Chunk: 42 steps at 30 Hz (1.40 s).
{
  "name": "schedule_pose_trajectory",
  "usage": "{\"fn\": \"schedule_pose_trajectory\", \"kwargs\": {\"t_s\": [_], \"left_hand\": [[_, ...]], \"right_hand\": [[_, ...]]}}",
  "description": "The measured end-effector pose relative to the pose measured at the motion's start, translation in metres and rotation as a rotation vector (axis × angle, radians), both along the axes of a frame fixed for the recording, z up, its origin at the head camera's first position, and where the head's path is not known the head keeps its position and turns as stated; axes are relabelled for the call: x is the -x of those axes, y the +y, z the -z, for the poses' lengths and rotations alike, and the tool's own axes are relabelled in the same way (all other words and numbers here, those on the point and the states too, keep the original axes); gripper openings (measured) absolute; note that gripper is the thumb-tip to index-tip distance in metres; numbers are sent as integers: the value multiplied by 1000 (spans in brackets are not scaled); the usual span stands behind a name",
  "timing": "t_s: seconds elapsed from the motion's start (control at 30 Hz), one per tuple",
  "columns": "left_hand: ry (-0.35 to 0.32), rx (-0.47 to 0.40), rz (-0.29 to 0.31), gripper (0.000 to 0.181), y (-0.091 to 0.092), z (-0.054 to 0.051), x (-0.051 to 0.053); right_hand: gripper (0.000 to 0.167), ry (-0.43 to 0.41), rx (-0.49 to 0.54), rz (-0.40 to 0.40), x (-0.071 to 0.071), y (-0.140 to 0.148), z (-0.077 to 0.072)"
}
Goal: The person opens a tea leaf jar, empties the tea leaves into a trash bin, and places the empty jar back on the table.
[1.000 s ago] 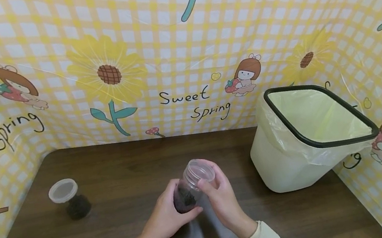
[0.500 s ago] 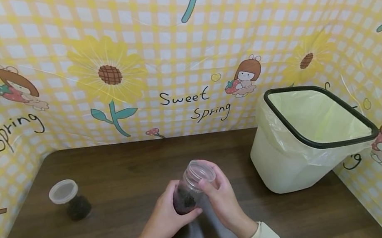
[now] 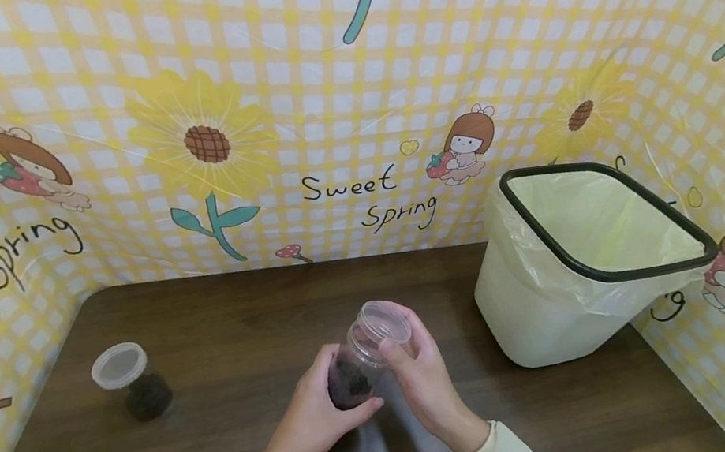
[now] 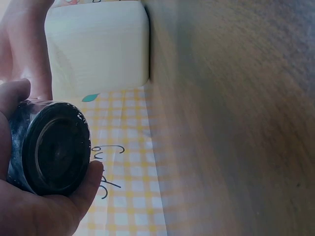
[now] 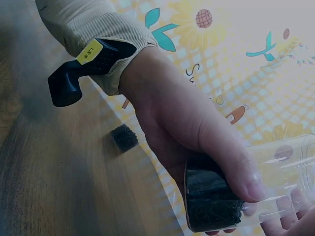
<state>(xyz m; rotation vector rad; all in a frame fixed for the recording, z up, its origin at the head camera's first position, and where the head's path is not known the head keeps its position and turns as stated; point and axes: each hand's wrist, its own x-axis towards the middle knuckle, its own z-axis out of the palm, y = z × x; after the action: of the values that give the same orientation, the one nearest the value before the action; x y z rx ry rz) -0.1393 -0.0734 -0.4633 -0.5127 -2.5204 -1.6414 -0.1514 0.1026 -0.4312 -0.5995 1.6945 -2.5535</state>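
In the head view, my left hand [image 3: 304,416] grips a clear plastic jar [image 3: 350,381] with dark, crumbly stuff in its lower part. The jar leans to the right above the table. At its mouth, my right hand [image 3: 432,386] pinches a clear screw lid [image 3: 386,323] between thumb and fingers. The lid sits tilted at the threaded neck; whether it still touches the rim is hard to tell. From the left wrist view, the round jar base [image 4: 56,152] faces the camera. The right wrist view shows the dark contents [image 5: 211,196] beside my left thumb.
A second clear jar [image 3: 149,396] with dark contents and a whitish lid [image 3: 119,366] stands at the left of the brown wooden table [image 3: 226,313]. To the right is a white bin [image 3: 542,308] with a liner and black rim. Checked yellow sheeting [image 3: 314,106] surrounds the table.
The lid in my right hand has shifted slightly right, away from the jar's neck. My left hand and the jar have hardly moved.
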Motion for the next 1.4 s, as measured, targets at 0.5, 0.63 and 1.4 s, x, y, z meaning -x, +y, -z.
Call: {"fn": "schedule_pose_trajectory", "kwargs": {"t_s": [0.5,0.63,1.4], "left_hand": [[9,-24,13,65,-4,6,-3],[3,-28,16,65,-3,6,-2],[27,8,-23,65,-10,5,-1]], "right_hand": [[61,-2,6,14,0,-2,2],[60,-1,12,21,1,-1,1],[52,-29,31,128,3,20,-2]]}}
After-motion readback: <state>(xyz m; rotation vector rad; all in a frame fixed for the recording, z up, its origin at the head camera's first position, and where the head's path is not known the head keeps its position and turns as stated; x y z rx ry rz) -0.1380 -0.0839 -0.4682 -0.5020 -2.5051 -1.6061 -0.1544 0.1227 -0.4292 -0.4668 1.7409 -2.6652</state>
